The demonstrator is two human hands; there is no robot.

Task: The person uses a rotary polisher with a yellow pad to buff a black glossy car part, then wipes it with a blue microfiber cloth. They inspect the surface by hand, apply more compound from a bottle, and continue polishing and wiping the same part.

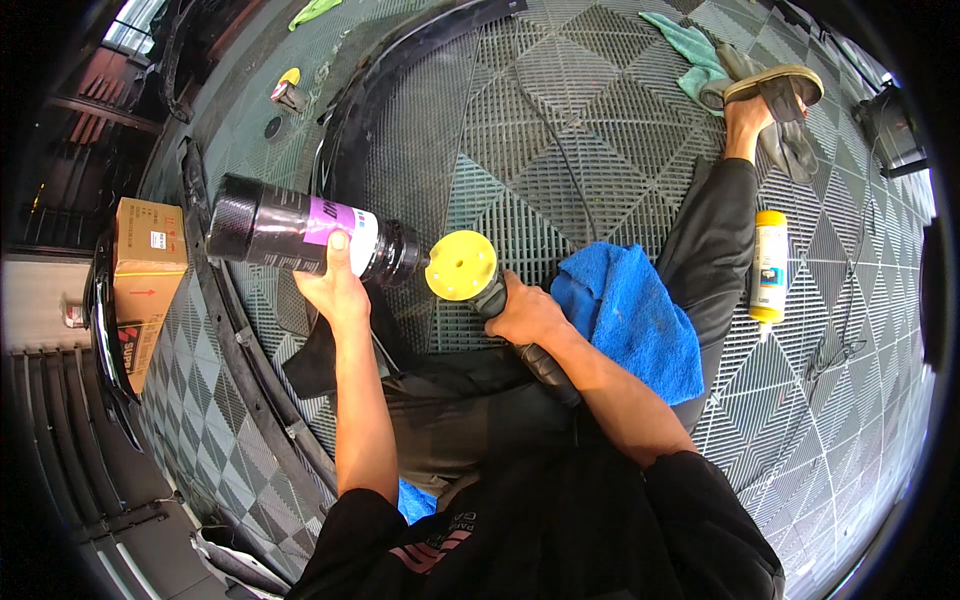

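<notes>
My left hand (338, 290) is wrapped around a large black bottle (275, 222) with a purple and white label. The bottle lies nearly level in the air, its narrow tip at the rim of a round yellow pad (462, 265); whether they touch I cannot tell. That pad is the face of a handheld polisher (548, 375), turned upward with small holes showing. Closed around the polisher's dark neck is my right hand (528, 312). A crumpled blue towel (635, 320) drapes over my right leg, beside the right forearm.
A yellow bottle (770, 262) lies on the grid-tile floor, right of my leg. Long black curved car trim (345, 130) spreads ahead and left. A cord (560, 140) crosses the tiles. Teal cloth (690, 50) lies by my sandalled foot; a cardboard box (150, 250) stands far left.
</notes>
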